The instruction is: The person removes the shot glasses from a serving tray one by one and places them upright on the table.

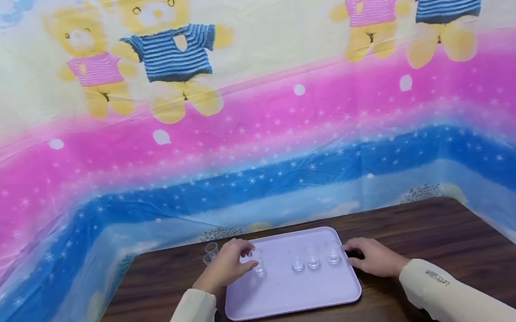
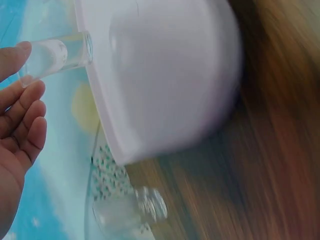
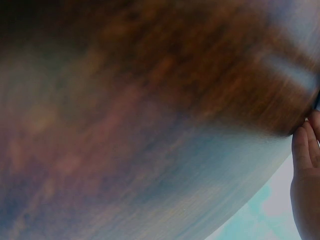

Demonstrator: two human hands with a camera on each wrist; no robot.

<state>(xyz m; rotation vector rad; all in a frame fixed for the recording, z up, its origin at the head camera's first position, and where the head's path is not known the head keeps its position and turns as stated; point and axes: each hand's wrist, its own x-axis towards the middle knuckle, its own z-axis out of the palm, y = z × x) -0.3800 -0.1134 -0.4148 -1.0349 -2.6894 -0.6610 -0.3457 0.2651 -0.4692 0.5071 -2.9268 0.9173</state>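
My left hand (image 1: 228, 266) pinches a small clear glass (image 2: 52, 55) near its rim between thumb and fingers, above the left part of a pale lilac tray (image 1: 279, 294). Three similar glasses stand in a row on the tray's right half: one (image 1: 297, 264), a middle one (image 1: 312, 258) and a right one (image 1: 333, 252). Beside the tray's right edge lies my right hand (image 1: 377, 257), its fingers loosely bent and holding nothing. Whether its fingertips touch the rim is unclear. The right wrist view catches only part of this hand (image 3: 307, 170).
Two more clear glasses, a far one (image 1: 211, 248) and a nearer one (image 1: 208, 258), stand left of the tray, partly behind my left hand. Everything rests on a dark wooden table (image 1: 425, 233). A patterned cloth (image 1: 269, 180) hangs behind the table.
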